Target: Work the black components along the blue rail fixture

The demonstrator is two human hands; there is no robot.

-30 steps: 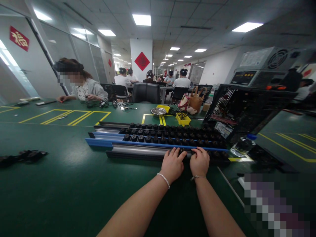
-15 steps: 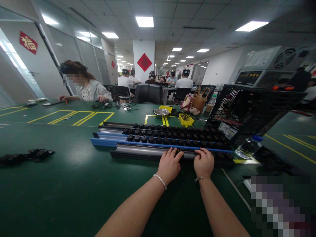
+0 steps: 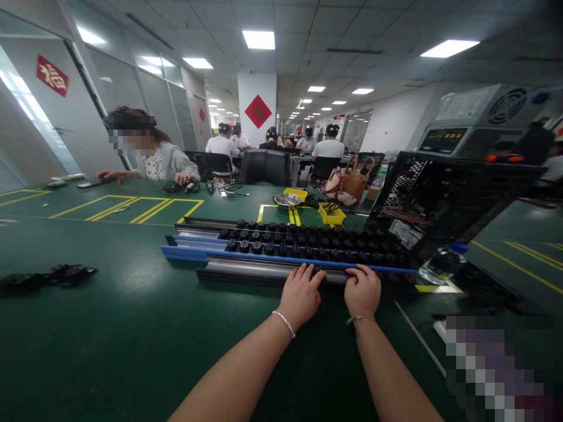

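My left hand (image 3: 301, 295) and my right hand (image 3: 363, 289) rest side by side on the nearest rail (image 3: 255, 270), a long black and silver strip on the green table (image 3: 132, 340). Both hands have their fingers curled onto the rail's top, pressing on small black round parts (image 3: 391, 277) seated in it. Behind it lie more rails (image 3: 264, 246), some edged in blue, each filled with a row of black round parts. Each wrist wears a thin bracelet.
A black computer case (image 3: 440, 199) with a power supply on top stands at the right, a water bottle (image 3: 442, 264) in front. Yellow bins (image 3: 331, 213) and a metal bowl (image 3: 287, 200) sit behind the rails. Black parts (image 3: 48, 276) lie left. A seated person (image 3: 149, 155) works opposite.
My hands have drawn slightly apart along the near rail since a second ago; the view shifted a little. In the last half second almost nothing has moved.
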